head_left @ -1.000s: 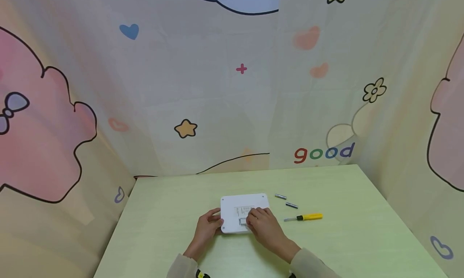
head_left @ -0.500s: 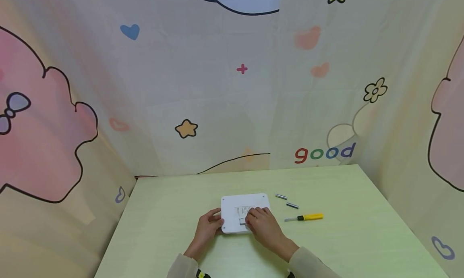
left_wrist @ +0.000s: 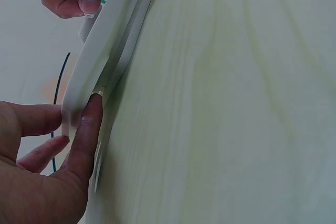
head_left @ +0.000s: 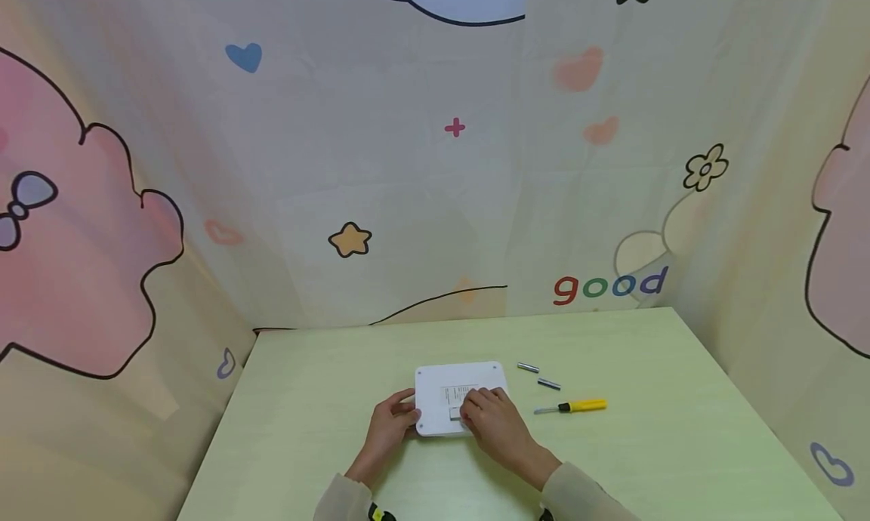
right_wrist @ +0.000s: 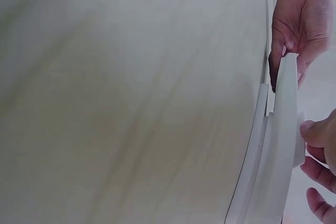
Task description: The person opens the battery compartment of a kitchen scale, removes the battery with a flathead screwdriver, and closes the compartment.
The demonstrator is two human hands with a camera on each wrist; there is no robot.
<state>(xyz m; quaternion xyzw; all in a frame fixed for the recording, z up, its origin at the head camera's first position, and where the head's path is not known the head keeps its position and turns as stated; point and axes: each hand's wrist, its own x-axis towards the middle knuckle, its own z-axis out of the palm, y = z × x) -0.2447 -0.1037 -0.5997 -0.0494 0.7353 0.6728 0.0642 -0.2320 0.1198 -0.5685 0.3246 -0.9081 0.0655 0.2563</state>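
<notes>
One flat white square plastic device (head_left: pixel 457 396) with rounded corners is seen near the front middle of the pale green wooden table (head_left: pixel 326 385), with two small grey cylindrical batteries (head_left: pixel 527 368) and one yellow-handled screwdriver (head_left: pixel 571 407) laid just to its right. The device's left edge is gripped by the left hand (head_left: pixel 390 424), thumb on the rim and fingers curled at the side. A small grey piece on its upper face is pinched by the bent fingertips of the right hand (head_left: pixel 495 423).
</notes>
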